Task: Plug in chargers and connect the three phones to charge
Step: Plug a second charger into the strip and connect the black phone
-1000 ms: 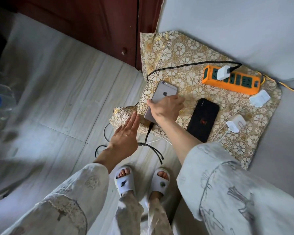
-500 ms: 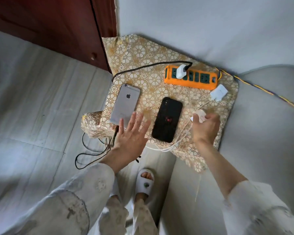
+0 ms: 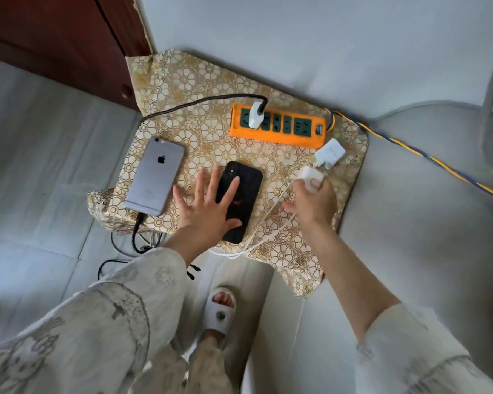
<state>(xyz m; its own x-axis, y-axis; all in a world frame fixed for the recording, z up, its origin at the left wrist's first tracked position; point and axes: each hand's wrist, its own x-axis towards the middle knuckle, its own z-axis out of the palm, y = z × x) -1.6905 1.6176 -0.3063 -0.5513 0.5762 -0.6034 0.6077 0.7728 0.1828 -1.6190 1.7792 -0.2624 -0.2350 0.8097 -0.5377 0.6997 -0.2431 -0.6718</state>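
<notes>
A silver phone [image 3: 154, 176] lies face down on the gold floral cloth [image 3: 199, 129], with a black cable [image 3: 182, 105] running from its bottom end round to a white charger [image 3: 256, 115] plugged into the orange power strip [image 3: 278, 127]. A black phone [image 3: 244, 191] lies beside it. My left hand [image 3: 208, 206] is spread flat, fingers over the black phone's left side. My right hand [image 3: 310, 203] grips a white charger plug [image 3: 310, 176] with a white cable [image 3: 256, 243] trailing off the cloth's front edge. Another white charger [image 3: 330, 153] lies loose by the strip's right end. Only two phones are visible.
The small cloth-covered table stands in a corner against a grey wall [image 3: 296, 38], next to a dark red door [image 3: 54, 38]. A yellow-blue cord [image 3: 427, 159] leads right from the strip over a grey cushioned surface [image 3: 424, 223]. Black cables [image 3: 131, 251] hang to the floor near my slippered foot [image 3: 219, 311].
My right hand left the silver phone, moved right and picked up the white charger plug. My left hand rose from beside the table and spread over the black phone.
</notes>
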